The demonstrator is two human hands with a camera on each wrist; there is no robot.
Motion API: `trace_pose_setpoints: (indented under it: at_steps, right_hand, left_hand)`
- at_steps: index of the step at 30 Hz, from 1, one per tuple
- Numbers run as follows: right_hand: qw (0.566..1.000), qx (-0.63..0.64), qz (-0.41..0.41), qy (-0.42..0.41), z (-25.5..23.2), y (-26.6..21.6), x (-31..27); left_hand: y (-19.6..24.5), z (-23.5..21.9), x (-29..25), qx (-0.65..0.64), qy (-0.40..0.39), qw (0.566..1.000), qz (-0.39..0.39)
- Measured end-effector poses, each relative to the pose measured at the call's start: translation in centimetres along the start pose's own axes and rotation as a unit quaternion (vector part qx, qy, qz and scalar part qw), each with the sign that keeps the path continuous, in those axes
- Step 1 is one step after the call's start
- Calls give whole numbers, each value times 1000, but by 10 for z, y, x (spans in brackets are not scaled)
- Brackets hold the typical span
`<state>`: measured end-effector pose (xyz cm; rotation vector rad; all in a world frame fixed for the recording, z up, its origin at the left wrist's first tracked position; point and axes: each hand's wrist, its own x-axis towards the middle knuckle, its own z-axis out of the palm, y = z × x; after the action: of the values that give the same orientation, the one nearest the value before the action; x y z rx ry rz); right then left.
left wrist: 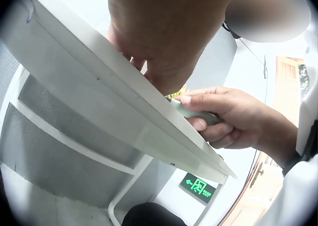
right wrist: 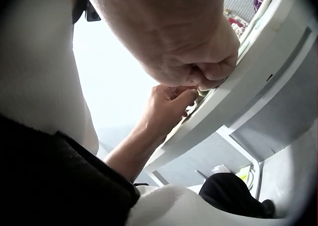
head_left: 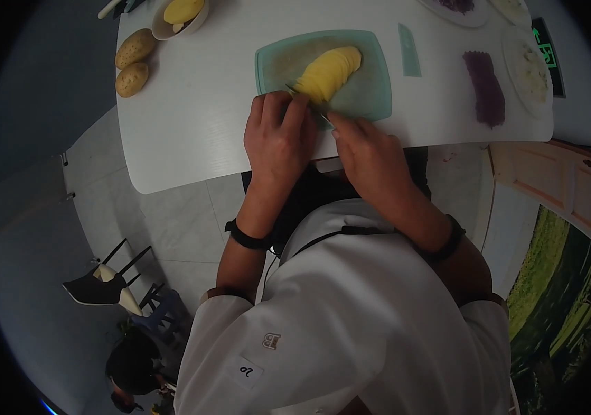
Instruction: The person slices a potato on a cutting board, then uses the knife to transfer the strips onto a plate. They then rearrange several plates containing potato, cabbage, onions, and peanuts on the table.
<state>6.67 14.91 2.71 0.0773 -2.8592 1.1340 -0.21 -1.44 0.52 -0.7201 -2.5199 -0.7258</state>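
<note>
On a pale green cutting board [head_left: 375, 66] lies a peeled yellow potato [head_left: 330, 75], its far part fanned out in thin overlapping slices. My left hand [head_left: 278, 135] is at the near end of the potato, fingers bent down on it, and grips that end; the fingertips are partly hidden. My right hand [head_left: 371, 155] holds a kitchen knife [head_left: 324, 119] at the board's near edge, blade angled across the potato's near end beside the left fingers. In the left wrist view, the right fingers wrap the knife's pale green handle [left wrist: 207, 116].
Two unpeeled potatoes [head_left: 134, 62] lie at the table's left, beside a bowl [head_left: 202, 21] holding peeled potato. Right of the board are a pale green blade-shaped piece [head_left: 409, 52], a purple cloth [head_left: 485, 90] and a plate of pale pieces [head_left: 517, 48]. The table's front edge [head_left: 219, 169] runs beneath both wrists.
</note>
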Motion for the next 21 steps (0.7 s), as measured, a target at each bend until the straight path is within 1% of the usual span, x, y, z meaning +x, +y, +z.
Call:
trace_pose_setpoints:
  at_steps: [2, 5, 7, 11, 14, 17, 19, 21]
  right_hand:
    - [1000, 7, 4, -5, 0, 0, 0]
    - [999, 39, 11, -2, -1, 3, 1]
    - [996, 92, 9, 16, -2, 5, 1]
    - [995, 102, -5, 20, -5, 2, -2]
    - [998, 65, -10, -6, -6, -2, -7]
    - [999, 32, -23, -1, -4, -2, -9]
    - [998, 4, -58, 26, -1, 0, -9]
    - [998, -1, -61, 30, 1, 0, -9]
  left_hand:
    - [0, -1, 0, 1, 2, 1000, 3]
    - [2, -2, -1, -7, 7, 1000, -12]
    - [0, 0, -5, -24, 60, 998, -7]
    - [-6, 2, -14, -34, 70, 997, -5]
    - [-6, 2, -13, -38, 69, 997, -6]
    - [-7, 3, -13, -46, 71, 996, 5]
    - [-7, 4, -12, -48, 72, 996, 8]
    - [-5, 3, -13, -48, 66, 997, -2]
